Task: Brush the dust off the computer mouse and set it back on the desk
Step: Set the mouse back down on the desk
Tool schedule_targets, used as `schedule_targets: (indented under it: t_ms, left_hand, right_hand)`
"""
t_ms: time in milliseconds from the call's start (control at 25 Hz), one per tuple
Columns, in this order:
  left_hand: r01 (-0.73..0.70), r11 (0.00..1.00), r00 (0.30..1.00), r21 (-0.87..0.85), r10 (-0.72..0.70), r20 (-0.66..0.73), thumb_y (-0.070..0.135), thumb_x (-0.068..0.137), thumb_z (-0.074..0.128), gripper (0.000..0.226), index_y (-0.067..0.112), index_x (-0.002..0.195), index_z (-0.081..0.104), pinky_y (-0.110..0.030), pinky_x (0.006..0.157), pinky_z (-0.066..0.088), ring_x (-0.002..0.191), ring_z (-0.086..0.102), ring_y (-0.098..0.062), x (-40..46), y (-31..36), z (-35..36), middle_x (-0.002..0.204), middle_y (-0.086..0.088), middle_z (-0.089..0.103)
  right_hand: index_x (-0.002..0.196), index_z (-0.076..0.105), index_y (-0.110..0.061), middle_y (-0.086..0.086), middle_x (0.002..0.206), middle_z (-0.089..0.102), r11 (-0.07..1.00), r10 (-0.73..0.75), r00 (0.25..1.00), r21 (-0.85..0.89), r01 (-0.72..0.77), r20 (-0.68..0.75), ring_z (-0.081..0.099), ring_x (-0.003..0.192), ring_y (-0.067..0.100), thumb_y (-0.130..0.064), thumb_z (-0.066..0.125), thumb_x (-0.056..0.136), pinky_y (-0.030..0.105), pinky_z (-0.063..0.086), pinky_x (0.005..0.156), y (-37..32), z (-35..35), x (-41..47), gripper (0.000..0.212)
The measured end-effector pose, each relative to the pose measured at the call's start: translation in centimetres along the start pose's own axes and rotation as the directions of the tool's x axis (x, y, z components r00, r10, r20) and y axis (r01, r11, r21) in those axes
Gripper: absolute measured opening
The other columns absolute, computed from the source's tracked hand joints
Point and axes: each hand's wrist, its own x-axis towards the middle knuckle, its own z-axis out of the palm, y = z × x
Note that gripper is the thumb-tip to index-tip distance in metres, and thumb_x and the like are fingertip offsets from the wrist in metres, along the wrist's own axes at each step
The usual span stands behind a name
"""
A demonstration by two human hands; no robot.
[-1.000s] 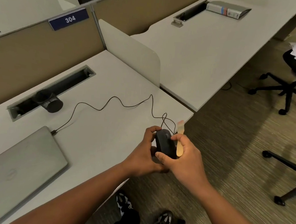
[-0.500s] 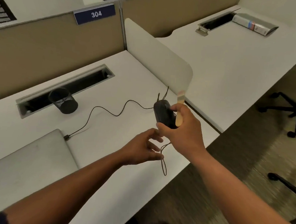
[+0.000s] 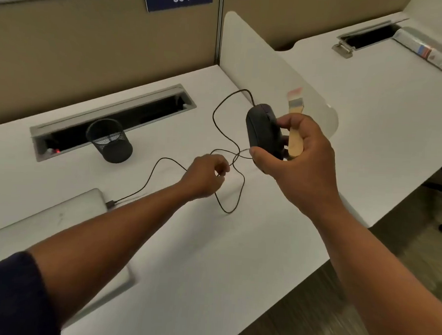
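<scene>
My right hand (image 3: 299, 161) holds a black wired computer mouse (image 3: 261, 129) above the white desk (image 3: 185, 242), thumb under its rear and fingers on its far side. The same hand also holds a small brush (image 3: 295, 120) with a wooden handle, its bristles pointing up and away. My left hand (image 3: 205, 175) is lower and to the left, its fingers pinched on the thin black cable (image 3: 231, 142) that loops over the desk to the laptop.
A closed grey laptop (image 3: 45, 224) lies at the left. A black mesh cup (image 3: 110, 141) stands by the cable slot (image 3: 110, 118). A white divider panel (image 3: 268, 67) rises behind the mouse. A book (image 3: 425, 50) lies on the neighbouring desk. Carpeted floor lies at the right.
Both hands moved from the desk's front corner to over the desk. My left hand let go of the mouse and closed on the cable. The right hand keeps mouse and brush.
</scene>
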Motion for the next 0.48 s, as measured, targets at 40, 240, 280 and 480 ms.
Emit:
schedule_targets:
  t_ms: [40, 240, 280, 480]
  left_hand:
    - [0.021, 1.000, 0.995, -0.017, -0.022, -0.092, 0.004, 0.093, 0.069, 0.020, 0.021, 0.104, 0.073, -0.026, 0.081, 0.052, 0.094, 0.066, -0.015, 1.2, -0.3, -0.9, 0.102, 0.007, 0.069]
    - [0.032, 0.993, 0.931, -0.113, -0.071, -0.358, 0.000, 0.099, 0.061, 0.033, 0.017, 0.125, 0.072, -0.023, 0.095, 0.050, 0.104, 0.065, -0.014, 4.9, -1.0, -4.4, 0.124, 0.003, 0.067]
    - [0.020, 0.995, 0.926, -0.101, -0.056, -0.374, -0.002, 0.100, 0.057, 0.037, 0.017, 0.129, 0.070, -0.022, 0.097, 0.047, 0.108, 0.063, -0.013, 4.9, -1.3, -4.5, 0.131, 0.002, 0.065]
    - [-0.181, 0.955, 0.947, 0.236, 0.234, -0.221, -0.018, 0.086, 0.048, 0.057, 0.010, 0.128, 0.073, -0.037, 0.104, 0.049, 0.116, 0.064, -0.036, 2.9, -5.3, -1.0, 0.133, -0.009, 0.069]
  right_hand:
    - [0.116, 0.058, -0.038, -0.012, 0.115, 0.068, 1.000, 0.024, 1.000, -0.011, -0.024, 0.017, 0.068, 0.105, 0.015, -0.037, 0.089, 0.072, 0.041, 0.063, 0.082, 0.6, 0.0, -0.3, 0.054]
    - [0.119, 0.059, -0.035, -0.013, 0.113, 0.065, 0.990, 0.121, 0.984, -0.090, -0.109, 0.134, 0.064, 0.100, 0.007, -0.030, 0.090, 0.076, 0.013, 0.052, 0.072, 4.8, 0.9, -2.5, 0.053]
    - [0.120, 0.059, -0.034, -0.012, 0.112, 0.065, 0.985, 0.144, 0.977, -0.114, -0.126, 0.157, 0.063, 0.099, 0.007, -0.029, 0.090, 0.076, 0.011, 0.049, 0.071, 5.8, 1.2, -3.1, 0.054]
    - [0.127, 0.058, -0.025, -0.011, 0.115, 0.062, 0.946, 0.213, 0.944, -0.294, -0.135, 0.252, 0.060, 0.102, 0.015, -0.028, 0.087, 0.077, 0.023, 0.043, 0.080, 11.7, 4.5, -5.7, 0.058]
